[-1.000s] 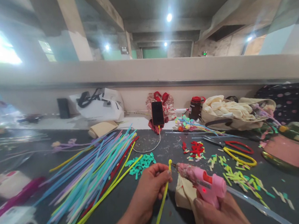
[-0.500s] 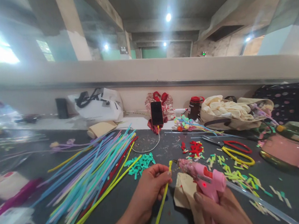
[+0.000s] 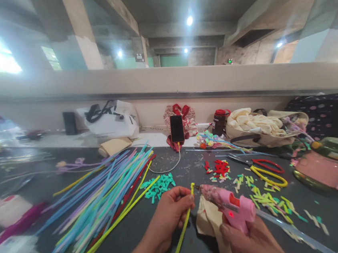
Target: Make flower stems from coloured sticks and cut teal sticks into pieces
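Note:
Between thumb and fingers, my left hand (image 3: 173, 210) pinches a yellow-green pipe cleaner (image 3: 182, 237) near its top end, where a small bent yellow piece shows. My right hand (image 3: 249, 234) is wrapped round the handle of a pink hot glue gun (image 3: 230, 204) with a red light lit on its side. The gun's nozzle points left and lies close beside the pipe cleaner's top; whether they touch I cannot tell. A crumpled brown paper (image 3: 209, 219) lies beneath the gun. Teal cut pieces (image 3: 160, 187) are heaped just beyond my left hand.
Long coloured pipe cleaners (image 3: 105, 205) spread across the left. To the right lie red cut pieces (image 3: 220, 167), yellow-green cut pieces (image 3: 269, 198), scissors (image 3: 268, 170) and a clear glue stick (image 3: 297, 231). A phone (image 3: 177, 128) stands at the back, and a pink-green jar (image 3: 324, 166) sits far right.
The glue gun's nozzle has shifted slightly down and left, closer to the upper part of the pipe cleaner. My left hand keeps its pinch almost unmoved.

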{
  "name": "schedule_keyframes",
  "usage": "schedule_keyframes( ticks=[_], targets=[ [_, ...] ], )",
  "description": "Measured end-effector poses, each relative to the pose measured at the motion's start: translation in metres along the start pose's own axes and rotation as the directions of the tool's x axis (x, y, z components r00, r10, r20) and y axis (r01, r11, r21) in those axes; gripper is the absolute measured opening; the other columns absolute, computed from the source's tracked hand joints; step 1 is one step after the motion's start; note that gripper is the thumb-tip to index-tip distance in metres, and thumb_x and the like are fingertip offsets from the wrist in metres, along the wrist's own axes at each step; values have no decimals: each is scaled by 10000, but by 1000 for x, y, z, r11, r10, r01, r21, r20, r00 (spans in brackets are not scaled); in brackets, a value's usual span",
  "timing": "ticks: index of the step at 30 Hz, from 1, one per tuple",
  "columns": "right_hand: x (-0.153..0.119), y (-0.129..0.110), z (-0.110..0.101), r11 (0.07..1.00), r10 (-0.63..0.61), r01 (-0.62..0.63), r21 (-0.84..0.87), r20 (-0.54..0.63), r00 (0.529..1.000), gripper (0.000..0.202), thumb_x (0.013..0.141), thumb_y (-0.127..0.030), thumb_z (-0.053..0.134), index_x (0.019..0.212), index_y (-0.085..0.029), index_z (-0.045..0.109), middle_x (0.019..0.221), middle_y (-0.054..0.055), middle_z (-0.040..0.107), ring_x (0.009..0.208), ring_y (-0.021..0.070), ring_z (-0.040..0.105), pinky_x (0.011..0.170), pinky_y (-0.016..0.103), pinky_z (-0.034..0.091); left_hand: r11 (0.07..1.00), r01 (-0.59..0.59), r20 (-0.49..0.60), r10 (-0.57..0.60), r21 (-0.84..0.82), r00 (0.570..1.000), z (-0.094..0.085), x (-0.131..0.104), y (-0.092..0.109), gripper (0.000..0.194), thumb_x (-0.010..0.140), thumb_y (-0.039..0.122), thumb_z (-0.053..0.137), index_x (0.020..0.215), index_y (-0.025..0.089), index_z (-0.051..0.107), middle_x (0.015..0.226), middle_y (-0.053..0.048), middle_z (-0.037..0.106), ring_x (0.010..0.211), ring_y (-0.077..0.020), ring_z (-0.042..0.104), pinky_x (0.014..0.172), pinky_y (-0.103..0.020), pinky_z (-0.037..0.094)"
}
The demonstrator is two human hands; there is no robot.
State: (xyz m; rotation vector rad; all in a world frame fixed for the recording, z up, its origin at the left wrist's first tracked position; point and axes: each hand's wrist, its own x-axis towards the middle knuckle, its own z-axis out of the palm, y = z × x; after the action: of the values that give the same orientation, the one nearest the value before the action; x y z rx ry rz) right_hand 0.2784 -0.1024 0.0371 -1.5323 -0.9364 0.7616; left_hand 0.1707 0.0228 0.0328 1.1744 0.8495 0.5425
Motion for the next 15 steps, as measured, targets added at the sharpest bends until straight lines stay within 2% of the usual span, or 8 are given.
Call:
schedule_keyframes(
  ticks=[2, 5, 7, 11, 13, 15],
  targets=[
    [0, -3, 1, 1000, -2, 2, -14, -1, 1000, 503, 647, -429, 545, 1068, -154, 530, 502, -30, 457, 444, 99, 393, 461, 208, 369, 1000, -4, 4, 4, -1, 1000, 0, 0, -1, 175, 609, 274, 599, 701, 151, 515, 512, 48, 531, 332, -8, 320, 322, -117, 191],
    [0, -2, -1, 996, 87, -85, -40, 50, 995, 392, 678, -463, 512, 885, -139, 590, 412, -52, 408, 358, 70, 325, 400, 192, 335, 1000, 2, 8, -1, -11, 1000, 0, 1, -1, 177, 616, 276, 598, 709, 150, 515, 516, 46, 532, 329, -5, 319, 320, -115, 191],
    [1, 2, -7, 991, 131, -129, -27, 81, 988, 378, 685, -492, 494, 785, -140, 585, 413, -48, 422, 341, 61, 328, 365, 177, 307, 1000, 9, 17, -9, -13, 1000, -1, 2, 0, 182, 617, 281, 604, 705, 151, 513, 518, 45, 534, 329, -5, 326, 318, -114, 199],
    [1, 12, -29, 987, 152, -145, -63, 113, 982, 428, 642, -535, 520, 803, -144, 586, 587, 4, 570, 333, 47, 382, 343, 173, 285, 999, -4, 8, 4, -45, 1000, -4, 4, 2, 190, 616, 290, 617, 693, 158, 505, 525, 51, 530, 327, 1, 325, 311, -109, 210],
    [-1, 18, -43, 978, 185, -168, -124, 141, 973, 450, 630, -555, 526, 765, -131, 597, 512, 2, 562, 323, 48, 373, 348, 174, 276, 997, -18, -2, 18, -77, 1000, -7, 4, 3, 187, 624, 290, 615, 696, 159, 504, 538, 51, 527, 334, 4, 319, 309, -103, 206],
    [-5, 25, -55, 958, 266, -242, -151, 163, 950, 473, 629, -583, 514, 687, -120, 592, 394, -9, 505, 326, 56, 369, 347, 171, 252, 994, -27, 10, 28, -103, 1000, -9, 5, 5, 186, 627, 287, 617, 692, 156, 502, 550, 49, 524, 341, 6, 309, 309, -101, 206]
  ],
)
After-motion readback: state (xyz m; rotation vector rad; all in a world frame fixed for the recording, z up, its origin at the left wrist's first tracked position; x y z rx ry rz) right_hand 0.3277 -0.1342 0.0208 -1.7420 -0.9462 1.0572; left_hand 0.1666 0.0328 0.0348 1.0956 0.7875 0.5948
